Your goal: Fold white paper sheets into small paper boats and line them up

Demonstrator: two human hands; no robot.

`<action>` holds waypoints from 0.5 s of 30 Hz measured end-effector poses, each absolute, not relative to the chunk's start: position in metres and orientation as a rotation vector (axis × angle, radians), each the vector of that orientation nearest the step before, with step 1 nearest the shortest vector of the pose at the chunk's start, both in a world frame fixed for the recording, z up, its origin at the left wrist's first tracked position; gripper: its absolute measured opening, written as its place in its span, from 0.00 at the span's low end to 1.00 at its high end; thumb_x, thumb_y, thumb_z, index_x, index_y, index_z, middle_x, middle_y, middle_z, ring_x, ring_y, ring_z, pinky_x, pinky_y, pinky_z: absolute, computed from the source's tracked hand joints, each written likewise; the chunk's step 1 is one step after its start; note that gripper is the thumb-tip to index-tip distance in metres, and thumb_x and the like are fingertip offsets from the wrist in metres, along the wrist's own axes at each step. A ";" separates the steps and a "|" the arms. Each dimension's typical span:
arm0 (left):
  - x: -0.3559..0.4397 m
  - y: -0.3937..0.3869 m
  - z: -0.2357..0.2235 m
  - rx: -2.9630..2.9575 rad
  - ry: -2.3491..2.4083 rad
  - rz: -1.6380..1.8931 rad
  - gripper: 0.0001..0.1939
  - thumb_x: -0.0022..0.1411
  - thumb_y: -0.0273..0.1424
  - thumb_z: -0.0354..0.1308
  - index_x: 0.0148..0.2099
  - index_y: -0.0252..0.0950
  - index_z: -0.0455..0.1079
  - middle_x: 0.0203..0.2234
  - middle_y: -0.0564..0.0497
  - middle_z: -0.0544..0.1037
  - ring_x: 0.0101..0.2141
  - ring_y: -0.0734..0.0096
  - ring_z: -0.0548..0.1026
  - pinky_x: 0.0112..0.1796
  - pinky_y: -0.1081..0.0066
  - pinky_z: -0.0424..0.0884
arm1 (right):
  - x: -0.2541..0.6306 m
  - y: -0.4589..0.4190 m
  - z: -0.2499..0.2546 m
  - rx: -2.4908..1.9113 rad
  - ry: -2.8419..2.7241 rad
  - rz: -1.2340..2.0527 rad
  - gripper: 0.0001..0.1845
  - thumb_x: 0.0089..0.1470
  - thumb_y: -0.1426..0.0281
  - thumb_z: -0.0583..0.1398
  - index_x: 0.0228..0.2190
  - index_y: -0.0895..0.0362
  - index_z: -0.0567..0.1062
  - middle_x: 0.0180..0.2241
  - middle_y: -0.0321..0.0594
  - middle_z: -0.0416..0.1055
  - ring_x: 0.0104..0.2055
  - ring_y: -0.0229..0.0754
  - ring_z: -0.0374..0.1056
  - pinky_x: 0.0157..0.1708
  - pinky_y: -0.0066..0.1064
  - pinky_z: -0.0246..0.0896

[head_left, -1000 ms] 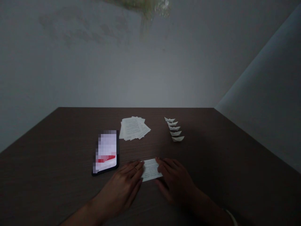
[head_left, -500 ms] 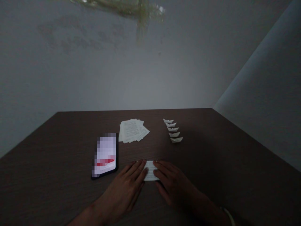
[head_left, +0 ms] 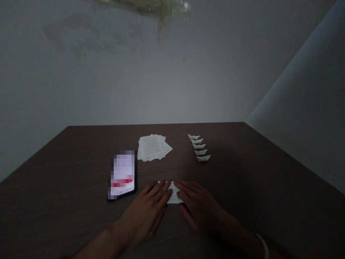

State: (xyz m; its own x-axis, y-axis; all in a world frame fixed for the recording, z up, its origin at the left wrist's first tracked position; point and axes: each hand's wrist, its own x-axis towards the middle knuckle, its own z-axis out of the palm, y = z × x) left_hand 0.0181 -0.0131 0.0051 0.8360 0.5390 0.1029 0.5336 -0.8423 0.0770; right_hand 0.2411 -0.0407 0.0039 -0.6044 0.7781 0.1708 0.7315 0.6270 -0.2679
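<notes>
A folded sheet of printed paper [head_left: 174, 197] lies flat on the dark table in front of me. My left hand [head_left: 151, 205] rests on its left part with the fingers stretched out. From the other side, my right hand [head_left: 198, 205] lies with its fingers extended over the right part. Between the two hands a strip of the paper with lines of text shows; its ends are mostly covered by my fingers. Beyond the right hand stand several folded paper boats [head_left: 201, 146] in a slanting row.
To the left lies a phone [head_left: 124, 174] with a lit, pixelated screen. Behind it is a loose stack of printed paper sheets [head_left: 153, 147]. The brown table [head_left: 256, 172] ends at a grey wall [head_left: 161, 90] at the back.
Both hands stay on the paper, with the fingertips slightly closer together over it. The whole view has shifted a little; the boats, phone and stack keep their places.
</notes>
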 end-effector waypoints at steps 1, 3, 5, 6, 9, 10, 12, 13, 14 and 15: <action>0.019 -0.014 0.006 2.963 0.876 0.174 0.26 0.65 0.26 0.46 0.65 0.35 0.54 0.63 0.43 0.57 0.61 0.55 0.59 0.58 0.54 0.59 | 0.241 -0.040 0.004 -1.222 -2.588 0.252 0.15 0.57 0.73 0.53 0.46 0.61 0.69 0.59 0.46 0.61 0.61 0.45 0.54 0.61 0.39 0.48; 0.022 -0.016 0.009 2.949 0.903 0.161 0.26 0.65 0.27 0.46 0.64 0.34 0.54 0.63 0.43 0.57 0.61 0.54 0.59 0.58 0.53 0.58 | 0.241 -0.040 0.005 -1.220 -2.599 0.259 0.16 0.56 0.73 0.53 0.47 0.61 0.69 0.59 0.47 0.60 0.61 0.45 0.54 0.61 0.39 0.48; 0.024 -0.019 0.010 2.932 0.926 0.165 0.26 0.65 0.28 0.46 0.64 0.32 0.54 0.63 0.41 0.57 0.61 0.53 0.59 0.58 0.53 0.58 | 0.241 -0.040 0.006 -1.220 -2.610 0.267 0.17 0.56 0.73 0.53 0.48 0.61 0.68 0.59 0.47 0.60 0.61 0.45 0.53 0.61 0.40 0.48; 0.025 -0.020 0.010 2.926 0.932 0.174 0.25 0.65 0.28 0.46 0.64 0.32 0.55 0.63 0.41 0.57 0.61 0.52 0.58 0.58 0.53 0.59 | 0.241 -0.040 0.006 -1.222 -2.613 0.270 0.17 0.56 0.73 0.53 0.48 0.61 0.68 0.60 0.47 0.60 0.61 0.45 0.53 0.61 0.40 0.48; 0.026 -0.022 0.008 2.918 0.944 0.199 0.25 0.65 0.29 0.47 0.64 0.31 0.55 0.63 0.40 0.58 0.61 0.51 0.58 0.57 0.53 0.60 | 0.241 -0.039 0.006 -1.243 -2.603 0.275 0.17 0.56 0.73 0.53 0.48 0.61 0.68 0.60 0.47 0.59 0.61 0.45 0.54 0.60 0.40 0.48; 0.026 -0.022 0.007 2.918 0.949 0.202 0.25 0.65 0.29 0.47 0.64 0.31 0.55 0.63 0.40 0.58 0.61 0.51 0.58 0.57 0.53 0.60 | 0.241 -0.039 0.005 -1.245 -2.597 0.274 0.17 0.56 0.73 0.53 0.48 0.60 0.68 0.60 0.46 0.60 0.60 0.45 0.54 0.60 0.40 0.48; 0.026 -0.022 0.004 2.929 0.965 0.211 0.25 0.65 0.30 0.47 0.63 0.30 0.55 0.63 0.40 0.58 0.61 0.51 0.58 0.57 0.53 0.61 | 0.241 -0.039 0.003 -1.241 -2.584 0.268 0.17 0.55 0.73 0.54 0.47 0.60 0.69 0.59 0.46 0.60 0.60 0.45 0.54 0.60 0.40 0.48; 0.026 -0.022 0.003 2.938 0.976 0.214 0.25 0.65 0.30 0.47 0.63 0.30 0.55 0.62 0.39 0.58 0.61 0.51 0.58 0.57 0.53 0.61 | 0.241 -0.039 0.003 -1.237 -2.579 0.267 0.17 0.55 0.73 0.54 0.47 0.60 0.69 0.59 0.45 0.60 0.60 0.45 0.54 0.60 0.40 0.48; 0.025 -0.023 0.002 2.945 0.989 0.220 0.25 0.65 0.31 0.47 0.63 0.30 0.56 0.62 0.39 0.59 0.61 0.51 0.59 0.56 0.53 0.62 | 0.241 -0.039 0.002 -1.236 -2.572 0.267 0.16 0.56 0.73 0.54 0.47 0.60 0.69 0.59 0.45 0.60 0.60 0.45 0.54 0.60 0.39 0.48; 0.025 -0.023 0.001 2.950 1.005 0.226 0.24 0.66 0.31 0.47 0.63 0.30 0.57 0.62 0.39 0.59 0.60 0.51 0.59 0.56 0.53 0.62 | 0.241 -0.039 0.001 -1.240 -2.565 0.268 0.16 0.56 0.73 0.54 0.47 0.60 0.69 0.59 0.45 0.60 0.60 0.45 0.54 0.60 0.40 0.48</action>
